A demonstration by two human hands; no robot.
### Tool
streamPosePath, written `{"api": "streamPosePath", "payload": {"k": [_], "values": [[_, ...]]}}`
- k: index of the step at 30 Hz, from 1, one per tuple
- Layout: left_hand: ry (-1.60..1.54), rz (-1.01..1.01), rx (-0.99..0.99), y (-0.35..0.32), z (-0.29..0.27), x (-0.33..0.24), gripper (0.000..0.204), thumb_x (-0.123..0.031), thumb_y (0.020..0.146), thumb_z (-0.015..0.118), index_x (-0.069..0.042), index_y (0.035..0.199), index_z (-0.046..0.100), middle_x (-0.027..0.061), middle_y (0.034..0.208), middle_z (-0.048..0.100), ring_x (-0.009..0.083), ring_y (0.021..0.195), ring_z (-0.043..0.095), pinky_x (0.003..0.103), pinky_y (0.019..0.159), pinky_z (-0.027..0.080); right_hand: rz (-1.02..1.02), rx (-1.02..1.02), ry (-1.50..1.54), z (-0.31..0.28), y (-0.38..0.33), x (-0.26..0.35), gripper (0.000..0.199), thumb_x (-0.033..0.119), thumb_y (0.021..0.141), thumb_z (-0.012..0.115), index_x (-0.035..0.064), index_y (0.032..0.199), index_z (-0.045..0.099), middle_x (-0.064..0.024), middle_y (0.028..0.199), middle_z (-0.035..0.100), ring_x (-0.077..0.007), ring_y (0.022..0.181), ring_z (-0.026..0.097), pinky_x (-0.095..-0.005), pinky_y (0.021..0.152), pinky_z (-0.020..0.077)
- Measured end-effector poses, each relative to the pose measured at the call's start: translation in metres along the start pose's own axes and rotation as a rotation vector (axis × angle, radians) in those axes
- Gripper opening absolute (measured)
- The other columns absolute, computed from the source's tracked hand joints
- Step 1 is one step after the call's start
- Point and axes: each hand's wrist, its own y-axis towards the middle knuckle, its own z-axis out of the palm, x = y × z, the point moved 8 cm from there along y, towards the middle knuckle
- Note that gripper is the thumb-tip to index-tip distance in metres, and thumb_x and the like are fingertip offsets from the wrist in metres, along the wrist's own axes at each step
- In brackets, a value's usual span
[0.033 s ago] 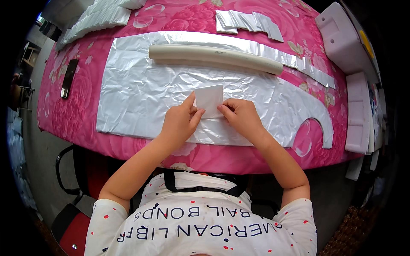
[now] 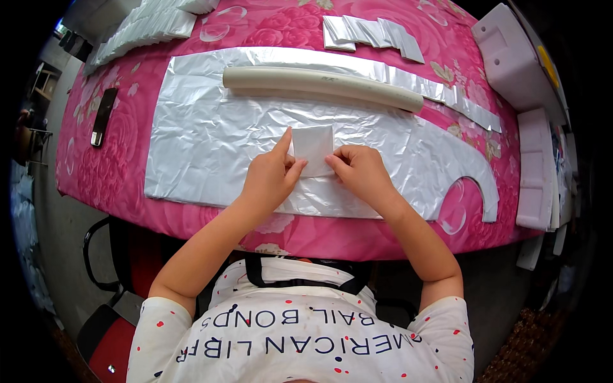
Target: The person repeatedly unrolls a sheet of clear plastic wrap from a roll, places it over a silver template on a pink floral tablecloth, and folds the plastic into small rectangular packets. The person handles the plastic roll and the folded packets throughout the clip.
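A small square of thin white plastic (image 2: 313,148), folded like a bag, is held upright at the middle of the table. My left hand (image 2: 271,175) has its thumb on the square's lower left corner, with the index finger stretched up along the left edge. At the lower right edge, my right hand (image 2: 363,171) pinches it between thumb and curled fingers. Beneath both hands lies a stack of flat, shiny white plastic bags (image 2: 198,140), with a curved cut-out at its right end. A pale round tube (image 2: 319,86) lies across the stack, beyond my hands.
A pink flowered cloth (image 2: 121,172) covers the table. Folded white packets lie in a row (image 2: 377,35) at the far side and in a bigger pile (image 2: 143,32) at the far left. A dark phone-like object (image 2: 103,118) is at left; white foam boxes (image 2: 517,57) stand at right.
My left index finger has straightened and points up a little more, slightly off the square's left edge. The square and my right hand have barely shifted.
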Motion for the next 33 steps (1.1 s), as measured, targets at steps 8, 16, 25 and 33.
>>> {"api": "streamPosePath", "payload": {"k": [8,16,25,33], "values": [[0.051,-0.093,0.013,0.019,-0.011,-0.004,0.071,-0.016,0.078,0.066,0.009,0.134,0.030,0.0177,0.097,0.060,0.0278,0.084,0.059,0.034,0.074,0.047,0.249,0.089,0.053,-0.001,0.008,-0.001,0.022,0.020,0.080,0.063,-0.0024,0.076,0.062,-0.0063,0.063,0.062,-0.0117,0.055,0.063,-0.0238,0.049,0.0462],[0.499,0.426,0.005,0.000,0.040,-0.030,0.086,-0.040,0.078,0.062,0.005,0.139,0.022,0.0224,0.143,0.025,0.0345,0.135,0.021,0.044,0.109,0.019,0.201,0.098,0.057,0.003,0.016,-0.011,0.021,0.017,0.079,0.063,-0.0027,0.074,0.061,-0.0077,0.063,0.062,-0.0125,0.054,0.062,-0.0244,0.050,0.0472],[0.548,0.412,0.057,0.003,0.047,-0.024,0.100,-0.056,0.074,0.057,0.008,0.139,0.016,0.0246,0.146,0.015,0.0345,0.138,0.011,0.045,0.112,0.009,-0.089,-0.068,-0.576,-0.014,-0.005,0.024,0.023,0.015,0.068,0.071,0.0007,0.084,0.061,-0.0113,0.081,0.063,-0.0263,0.072,0.062,-0.0345,0.065,0.0498],[-0.518,-0.008,0.088,-0.064,-0.015,0.018,0.041,-0.012,0.085,0.059,0.003,0.121,0.048,0.0193,0.125,0.051,0.0247,0.114,0.051,0.035,0.096,0.040,-0.717,-0.178,-0.629,0.032,0.011,0.063,0.047,0.027,0.079,0.064,0.0019,0.118,0.052,-0.0170,0.126,0.049,-0.0312,0.119,0.044,-0.0416,0.102,0.0330]]}}
